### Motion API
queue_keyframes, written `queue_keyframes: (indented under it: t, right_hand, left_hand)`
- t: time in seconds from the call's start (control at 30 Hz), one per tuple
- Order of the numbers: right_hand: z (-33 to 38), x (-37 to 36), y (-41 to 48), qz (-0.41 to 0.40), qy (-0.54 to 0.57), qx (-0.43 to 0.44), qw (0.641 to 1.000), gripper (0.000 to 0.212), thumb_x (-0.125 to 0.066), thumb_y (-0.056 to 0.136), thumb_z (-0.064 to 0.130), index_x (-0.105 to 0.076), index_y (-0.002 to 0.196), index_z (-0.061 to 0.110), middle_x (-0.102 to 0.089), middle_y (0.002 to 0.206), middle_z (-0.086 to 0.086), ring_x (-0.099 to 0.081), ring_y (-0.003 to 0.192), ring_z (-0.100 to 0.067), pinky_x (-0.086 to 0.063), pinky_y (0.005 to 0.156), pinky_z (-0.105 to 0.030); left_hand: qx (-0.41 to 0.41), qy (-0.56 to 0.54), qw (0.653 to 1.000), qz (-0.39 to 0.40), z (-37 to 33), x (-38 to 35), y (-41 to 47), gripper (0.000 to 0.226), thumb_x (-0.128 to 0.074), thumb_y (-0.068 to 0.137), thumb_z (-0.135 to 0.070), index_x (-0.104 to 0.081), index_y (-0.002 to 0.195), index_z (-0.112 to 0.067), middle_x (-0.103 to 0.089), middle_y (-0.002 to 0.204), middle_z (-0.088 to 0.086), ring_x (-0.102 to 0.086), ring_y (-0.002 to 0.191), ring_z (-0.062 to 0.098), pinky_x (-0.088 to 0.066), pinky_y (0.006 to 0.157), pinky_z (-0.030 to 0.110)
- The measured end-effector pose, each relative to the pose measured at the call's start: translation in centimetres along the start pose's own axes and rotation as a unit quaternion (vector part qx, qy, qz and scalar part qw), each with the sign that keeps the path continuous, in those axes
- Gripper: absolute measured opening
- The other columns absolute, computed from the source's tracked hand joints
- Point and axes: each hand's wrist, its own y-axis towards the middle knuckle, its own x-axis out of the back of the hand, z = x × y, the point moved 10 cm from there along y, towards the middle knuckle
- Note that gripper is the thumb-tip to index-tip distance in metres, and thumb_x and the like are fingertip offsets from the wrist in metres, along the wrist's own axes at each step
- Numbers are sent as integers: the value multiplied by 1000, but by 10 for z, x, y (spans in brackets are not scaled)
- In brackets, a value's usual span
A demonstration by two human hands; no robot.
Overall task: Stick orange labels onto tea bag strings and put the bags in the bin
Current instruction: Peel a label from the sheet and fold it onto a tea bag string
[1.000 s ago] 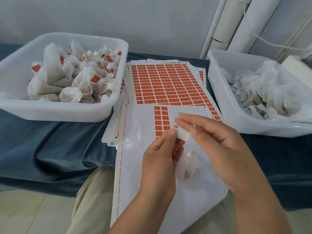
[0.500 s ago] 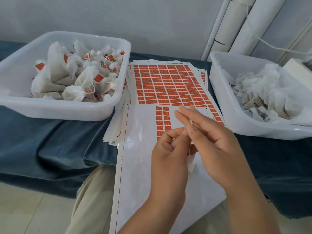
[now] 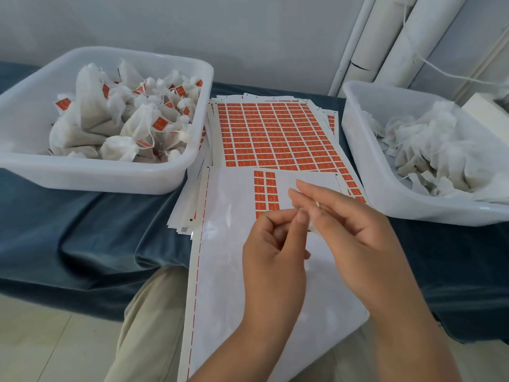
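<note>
Blue cloth (image 3: 82, 230), two bins (image 3: 96, 175) (image 3: 385, 194), two hands (image 3: 272, 252) (image 3: 352, 224) on one tea bag (image 3: 312, 228)

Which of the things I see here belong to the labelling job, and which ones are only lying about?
Belong to the job: left hand and right hand, together holding a tea bag; sheets of orange labels; left bin with labelled bags; right bin with unlabelled bags.
Lying about: white pipes at the wall; white block behind the right bin; blue cloth.
</note>
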Motion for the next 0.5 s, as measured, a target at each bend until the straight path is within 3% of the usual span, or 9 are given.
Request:
queue_keyframes:
  t: [0.1,0.37,0.5]
  right_hand:
    - [-4,2,1,-7,11,-9,1000,31,-58,106,22,-72,129,36,-70,129,24,-60,126,6,-44,95,-4]
    - [-15,8,1,-15,-7,-37,999,28,-59,105,26,-72,124,42,-73,119,27,-64,117,9,-43,86,1]
    - [-19,13,0,-25,-19,-47,998,30,-60,105,20,-72,119,44,-75,110,27,-67,110,9,-45,82,1]
  left_hand:
    - [-19,22,1000,8,-3,-1,0,8,-68,103,-27,-75,99,-26,-78,88,-7,-71,79,8,-55,66,16]
    - [-76,76,994,26,-12,0,-4,16,-67,104,-23,-70,96,-36,-74,92,-12,-71,91,15,-57,74,20]
    - [-84,69,993,50,-14,-1,-2,11,-66,104,-18,-72,101,-27,-77,98,-12,-73,95,14,-56,74,17]
